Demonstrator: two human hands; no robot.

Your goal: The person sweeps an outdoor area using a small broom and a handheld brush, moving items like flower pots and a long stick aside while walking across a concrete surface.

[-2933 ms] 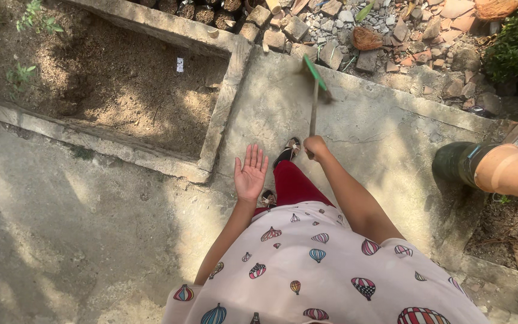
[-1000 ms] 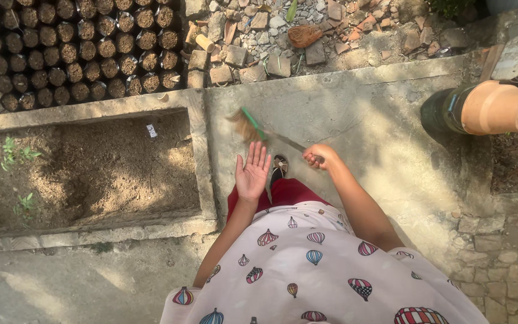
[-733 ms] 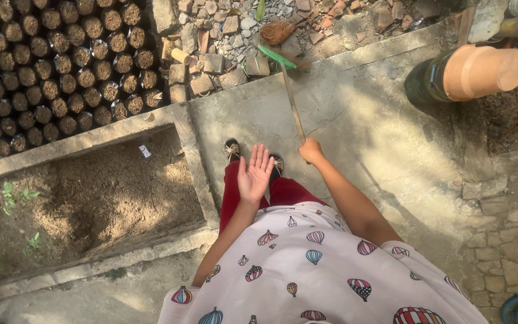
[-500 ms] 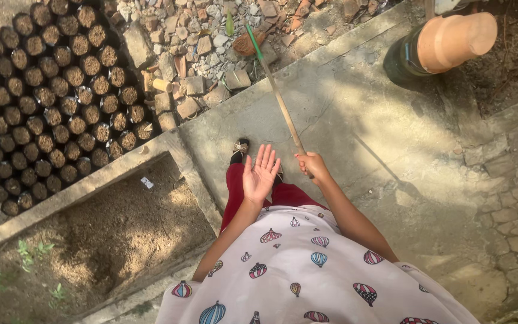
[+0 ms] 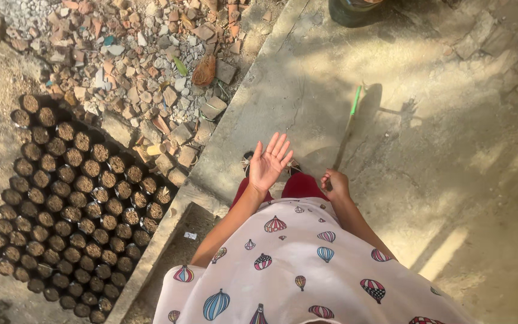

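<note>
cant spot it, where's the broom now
In the head view, the broom is right of centre, gripped by the right hand, its green head on the concrete slab.

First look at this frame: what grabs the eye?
The left hand held open, palm up, at centre, empty. Beside it the right hand grips a broom with a green head reaching out over the concrete path. At left, a dense block of soil-filled seedling bags lies below brick rubble.
</note>
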